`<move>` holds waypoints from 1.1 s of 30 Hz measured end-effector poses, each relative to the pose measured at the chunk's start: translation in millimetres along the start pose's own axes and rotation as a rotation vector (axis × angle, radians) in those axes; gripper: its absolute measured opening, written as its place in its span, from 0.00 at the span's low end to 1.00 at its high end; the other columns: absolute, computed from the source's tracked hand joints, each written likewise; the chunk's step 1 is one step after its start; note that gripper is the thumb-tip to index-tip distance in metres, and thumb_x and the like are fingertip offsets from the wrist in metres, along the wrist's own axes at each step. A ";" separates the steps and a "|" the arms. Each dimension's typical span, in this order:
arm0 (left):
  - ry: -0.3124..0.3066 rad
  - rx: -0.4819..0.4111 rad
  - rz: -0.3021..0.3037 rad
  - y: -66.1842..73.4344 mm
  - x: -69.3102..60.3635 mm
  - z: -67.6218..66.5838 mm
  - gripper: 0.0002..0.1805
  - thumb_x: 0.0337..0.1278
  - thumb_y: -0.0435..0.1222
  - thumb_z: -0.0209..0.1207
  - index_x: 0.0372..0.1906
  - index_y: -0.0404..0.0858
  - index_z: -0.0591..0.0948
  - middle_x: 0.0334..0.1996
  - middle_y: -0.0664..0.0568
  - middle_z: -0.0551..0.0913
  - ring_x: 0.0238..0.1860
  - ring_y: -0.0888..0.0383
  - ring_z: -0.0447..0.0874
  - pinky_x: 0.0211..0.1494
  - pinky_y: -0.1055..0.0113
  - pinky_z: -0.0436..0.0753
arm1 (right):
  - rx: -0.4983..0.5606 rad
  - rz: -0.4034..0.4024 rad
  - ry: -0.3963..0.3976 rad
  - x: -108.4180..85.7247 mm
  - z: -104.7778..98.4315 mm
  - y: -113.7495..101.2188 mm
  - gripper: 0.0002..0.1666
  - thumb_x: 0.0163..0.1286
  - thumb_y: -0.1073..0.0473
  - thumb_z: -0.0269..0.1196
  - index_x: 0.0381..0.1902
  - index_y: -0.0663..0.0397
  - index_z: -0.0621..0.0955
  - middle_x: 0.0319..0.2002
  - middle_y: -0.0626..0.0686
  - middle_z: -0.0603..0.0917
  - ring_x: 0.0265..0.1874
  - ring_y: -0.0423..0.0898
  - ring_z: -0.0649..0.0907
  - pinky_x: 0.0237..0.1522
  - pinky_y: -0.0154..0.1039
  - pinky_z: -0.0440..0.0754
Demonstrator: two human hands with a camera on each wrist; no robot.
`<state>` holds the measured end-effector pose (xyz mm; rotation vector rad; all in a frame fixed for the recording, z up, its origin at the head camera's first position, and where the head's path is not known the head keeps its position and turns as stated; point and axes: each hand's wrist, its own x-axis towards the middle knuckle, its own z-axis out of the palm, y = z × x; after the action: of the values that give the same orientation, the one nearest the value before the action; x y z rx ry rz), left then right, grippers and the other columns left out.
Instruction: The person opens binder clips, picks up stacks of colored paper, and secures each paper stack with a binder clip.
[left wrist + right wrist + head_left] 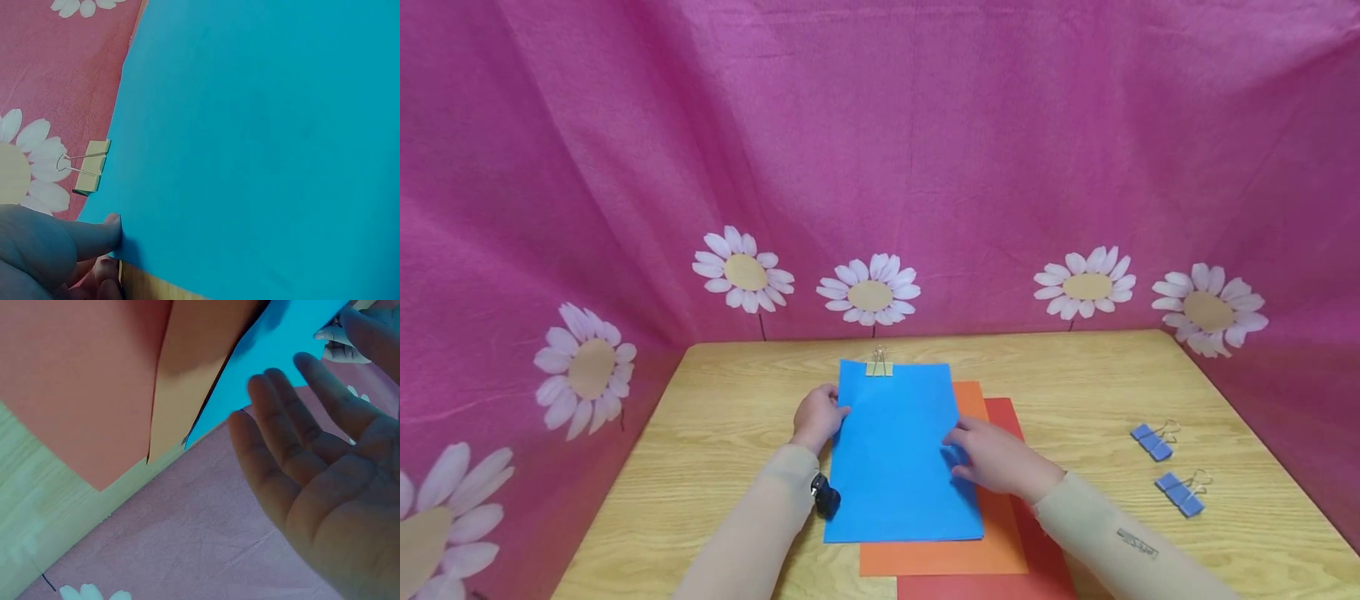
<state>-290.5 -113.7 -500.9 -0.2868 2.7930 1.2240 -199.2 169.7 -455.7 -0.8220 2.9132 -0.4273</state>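
Blue paper [898,467] lies on top of orange paper [940,560], with red paper [985,587] beneath, each offset to the right and toward the near edge. A yellow binder clip [880,368] sits on the blue paper's far edge, left of its middle. My left hand [820,419] pinches the blue paper's left edge; in the left wrist view its thumb [94,237] lies on top with fingers below. Over the blue paper's right edge is my right hand [1000,457], fingers spread and slightly bent, holding nothing; the right wrist view shows its palm [350,494].
Two blue binder clips, one [1152,442] farther back and one [1180,494] nearer, lie on the right side of the wooden table [715,417]. A pink curtain [880,150] with white flowers hangs behind the table and at both sides.
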 end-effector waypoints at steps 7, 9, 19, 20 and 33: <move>0.019 0.020 0.015 -1.9 1.2 -0.8 0.15 0.66 0.37 0.67 0.51 0.34 0.79 0.38 0.46 0.81 0.38 0.50 0.78 0.42 0.60 0.76 | 0.026 0.012 -0.033 -10.7 -1.1 4.9 0.27 0.58 0.57 0.79 0.54 0.60 0.85 0.45 0.55 0.82 0.42 0.48 0.81 0.46 0.45 0.86; 0.020 0.015 0.019 -2.9 1.7 -1.1 0.15 0.65 0.37 0.68 0.49 0.35 0.77 0.38 0.46 0.81 0.39 0.50 0.78 0.42 0.60 0.75 | 0.046 0.016 -0.051 -12.3 -1.4 5.4 0.28 0.58 0.57 0.79 0.55 0.60 0.84 0.46 0.55 0.82 0.43 0.48 0.81 0.48 0.46 0.86; -0.024 -0.039 -0.006 -2.2 4.8 -5.2 0.11 0.68 0.38 0.65 0.47 0.36 0.77 0.39 0.46 0.80 0.35 0.51 0.76 0.34 0.65 0.73 | 0.065 0.032 -0.081 -16.7 -3.7 3.6 0.28 0.58 0.56 0.79 0.55 0.59 0.84 0.47 0.55 0.82 0.45 0.49 0.82 0.49 0.48 0.86; -0.029 -0.056 -0.008 -1.8 4.3 -6.0 0.12 0.68 0.38 0.64 0.47 0.36 0.77 0.38 0.45 0.79 0.35 0.51 0.76 0.34 0.65 0.73 | 0.064 0.036 -0.085 -17.0 -3.3 3.6 0.29 0.58 0.56 0.79 0.55 0.59 0.84 0.46 0.55 0.82 0.45 0.49 0.82 0.49 0.48 0.86; -0.091 0.280 0.269 11.4 -25.9 -11.9 0.18 0.68 0.42 0.65 0.48 0.30 0.78 0.49 0.39 0.74 0.48 0.45 0.73 0.54 0.50 0.79 | 0.042 0.119 -0.091 -19.7 0.4 4.8 0.38 0.56 0.55 0.80 0.60 0.64 0.80 0.51 0.59 0.82 0.52 0.56 0.82 0.56 0.53 0.84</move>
<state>-267.5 -111.3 -480.8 0.1644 2.9403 0.8406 -184.8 183.8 -457.4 -0.6413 2.8399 -0.4272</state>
